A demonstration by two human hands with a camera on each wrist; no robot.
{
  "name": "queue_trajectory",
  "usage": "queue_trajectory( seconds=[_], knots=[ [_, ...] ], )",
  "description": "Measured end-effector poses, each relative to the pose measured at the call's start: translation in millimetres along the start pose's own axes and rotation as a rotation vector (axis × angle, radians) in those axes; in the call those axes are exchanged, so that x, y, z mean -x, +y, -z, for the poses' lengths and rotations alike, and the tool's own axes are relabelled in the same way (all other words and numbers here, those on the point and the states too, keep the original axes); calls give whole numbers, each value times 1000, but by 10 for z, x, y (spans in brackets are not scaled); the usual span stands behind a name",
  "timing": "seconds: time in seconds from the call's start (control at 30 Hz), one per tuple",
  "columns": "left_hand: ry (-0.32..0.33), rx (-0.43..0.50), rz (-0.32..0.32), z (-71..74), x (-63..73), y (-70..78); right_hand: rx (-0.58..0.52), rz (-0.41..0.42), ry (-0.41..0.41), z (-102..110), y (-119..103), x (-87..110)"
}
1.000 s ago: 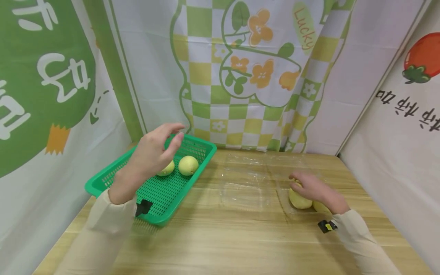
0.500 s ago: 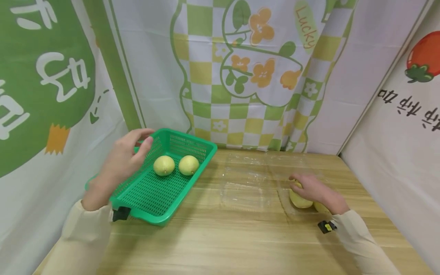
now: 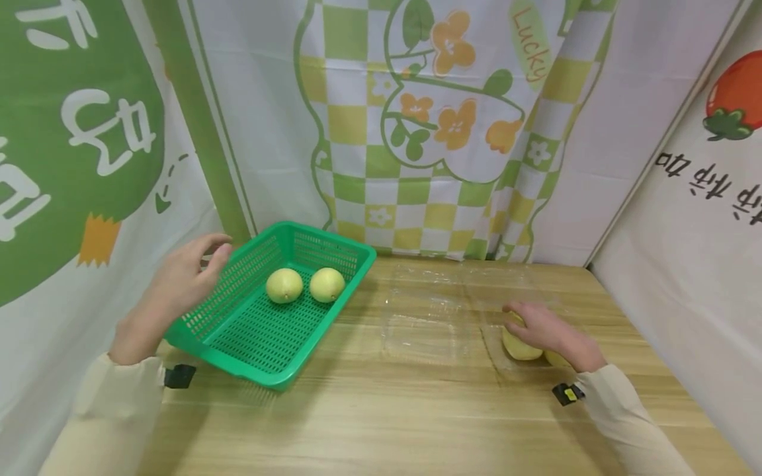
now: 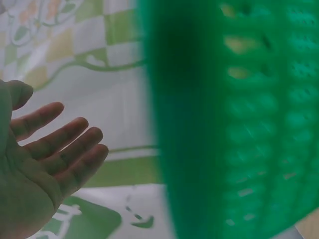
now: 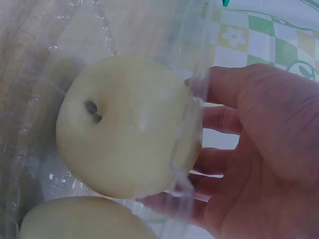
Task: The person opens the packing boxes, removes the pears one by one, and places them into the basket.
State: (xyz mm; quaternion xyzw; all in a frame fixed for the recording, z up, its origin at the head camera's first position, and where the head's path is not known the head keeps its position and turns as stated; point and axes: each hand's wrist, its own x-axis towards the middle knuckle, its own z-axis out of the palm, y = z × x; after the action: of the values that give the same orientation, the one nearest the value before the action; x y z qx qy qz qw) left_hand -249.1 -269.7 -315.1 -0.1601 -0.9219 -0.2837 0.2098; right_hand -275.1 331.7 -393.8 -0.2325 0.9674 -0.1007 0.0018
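My left hand [image 3: 178, 281] hovers by the left rim of a green plastic basket [image 3: 262, 377], holding nothing; the left wrist view shows its fingers [image 4: 65, 157] loosely spread beside the blurred basket wall [image 4: 182, 149]. Inside the basket two pale yellow pears [image 3: 284, 286] sit side by side. At the right, my right hand [image 3: 548, 330] holds a pear [image 5: 124, 129] at one end of a clear plastic box [image 3: 425, 337]. Thumb and fingers reach around the pear at the box's wall. A second pear [image 5: 84, 219] lies close beside it, partly hidden by the hand in the head view.
The wooden table [image 3: 381, 423] runs along the front, between the basket and the box as well. A checkered cloth [image 3: 411, 218] hangs at the back edge. Printed white cloth walls [image 3: 684, 264] stand at both sides.
My left hand has moved left and slightly down, from over the basket to its left rim, uncovering both pears there. The right hand has stayed on its pear.
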Motion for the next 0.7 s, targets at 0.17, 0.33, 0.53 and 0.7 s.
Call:
queue_trajectory(
  seconds=[0.17,0.33,0.53,0.7],
  knots=[
    [9,-14,7,-24,-4,-208,8,24,20,-18,-8,-9],
    [14,-28,32,-68,6,-398,17,35,34,-71,8,-13],
    [11,-50,63,-112,27,-592,7,-3,14,-105,14,-9],
    [-16,-74,76,-144,32,-733,-13,-13,28,-122,14,-6]
  ],
)
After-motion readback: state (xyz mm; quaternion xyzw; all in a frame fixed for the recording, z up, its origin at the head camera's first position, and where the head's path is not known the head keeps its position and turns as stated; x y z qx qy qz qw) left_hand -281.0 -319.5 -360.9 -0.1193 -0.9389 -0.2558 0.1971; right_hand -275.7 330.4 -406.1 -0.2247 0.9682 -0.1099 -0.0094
